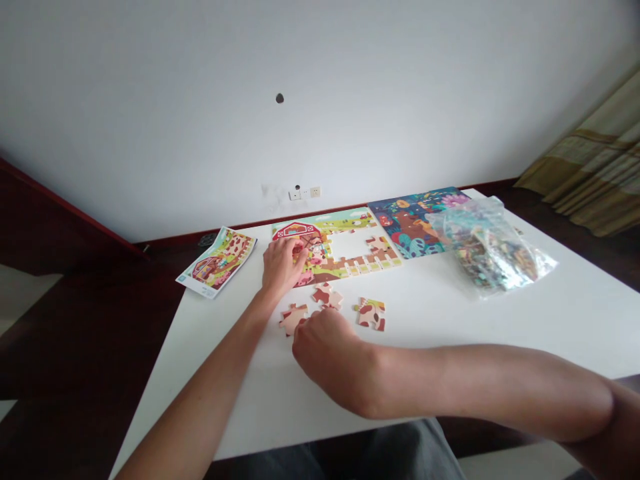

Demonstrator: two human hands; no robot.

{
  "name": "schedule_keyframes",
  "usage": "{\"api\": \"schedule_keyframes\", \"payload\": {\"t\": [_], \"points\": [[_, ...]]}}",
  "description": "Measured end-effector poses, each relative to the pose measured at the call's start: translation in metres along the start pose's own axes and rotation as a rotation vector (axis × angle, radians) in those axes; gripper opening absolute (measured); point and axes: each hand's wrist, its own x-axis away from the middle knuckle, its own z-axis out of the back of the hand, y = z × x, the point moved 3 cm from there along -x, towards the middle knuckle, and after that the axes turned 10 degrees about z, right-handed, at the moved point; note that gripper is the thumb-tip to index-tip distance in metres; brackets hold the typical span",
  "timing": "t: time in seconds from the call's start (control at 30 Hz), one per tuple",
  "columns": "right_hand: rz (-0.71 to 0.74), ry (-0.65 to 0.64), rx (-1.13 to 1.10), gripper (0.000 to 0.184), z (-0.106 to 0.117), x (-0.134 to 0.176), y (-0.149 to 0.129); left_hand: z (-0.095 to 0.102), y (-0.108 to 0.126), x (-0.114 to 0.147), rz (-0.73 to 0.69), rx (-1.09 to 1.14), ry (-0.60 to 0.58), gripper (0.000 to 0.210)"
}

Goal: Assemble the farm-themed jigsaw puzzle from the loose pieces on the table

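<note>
A partly assembled farm jigsaw puzzle (350, 217) lies on the white table, with a white gap in its middle right. On its left part, by the red barn, rests my left hand (284, 263), fingers bent and thumb apart, with nothing seen in it. Nearer me, my right hand (325, 343) is closed with its fingertips down at the edge of a cow-patterned puzzle piece (293, 318); the fingertips are mostly hidden. Just beyond that hand lie brown-and-cream puzzle pieces (326, 295). Another joined cow-patterned piece (371, 313) lies to the right.
A printed picture sheet (220, 261) of the farm scene lies at the table's left edge. A dark blue puzzle (413, 223) with animals is at the back right. Partly over it sits a clear plastic bag (495, 250) of pieces. Behind the table (430, 310) stands a wall.
</note>
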Motion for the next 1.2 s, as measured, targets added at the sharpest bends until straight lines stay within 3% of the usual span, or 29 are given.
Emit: {"api": "schedule_keyframes", "payload": {"t": [0.1, 0.2, 0.4, 0.57, 0.7, 0.8, 0.93, 1.07, 1.13, 1.2], "points": [[-0.017, -0.147, 0.028, 0.027, 0.000, -0.001, 0.008, -0.001, -0.001, 0.000, -0.007, -0.004, 0.007, 0.020], [0.040, -0.199, -0.053, 0.027, 0.000, -0.006, 0.019, -0.001, -0.001, 0.000, -0.009, 0.001, 0.008, 0.020], [0.441, -0.397, -0.429, 0.040, -0.009, -0.019, 0.030, 0.000, -0.001, 0.001, -0.010, -0.009, 0.003, 0.021], [0.407, -0.416, -0.555, 0.039, -0.009, -0.021, 0.034, -0.003, -0.003, 0.000, -0.017, -0.018, 0.006, 0.022], [0.439, -0.309, -0.692, 0.026, -0.006, -0.019, 0.046, -0.001, -0.001, 0.001, -0.018, -0.015, 0.010, 0.024], [0.340, -0.098, -0.789, 0.014, 0.003, -0.015, 0.088, 0.002, 0.001, 0.003, -0.012, 0.010, -0.013, 0.026], [0.079, 0.137, -0.723, 0.034, -0.002, -0.001, 0.180, 0.005, 0.003, 0.002, 0.008, 0.004, -0.040, 0.026], [-0.248, 0.175, -0.709, 0.039, -0.040, 0.012, 0.254, 0.004, 0.004, 0.002, -0.003, -0.018, 0.000, 0.023], [-0.304, 0.152, -0.754, 0.038, -0.056, 0.013, 0.268, 0.003, 0.004, 0.002, -0.013, -0.021, 0.008, 0.023], [-0.265, 0.138, -0.809, 0.036, -0.064, 0.012, 0.271, 0.003, 0.004, 0.002, -0.016, -0.026, 0.010, 0.023]]}}
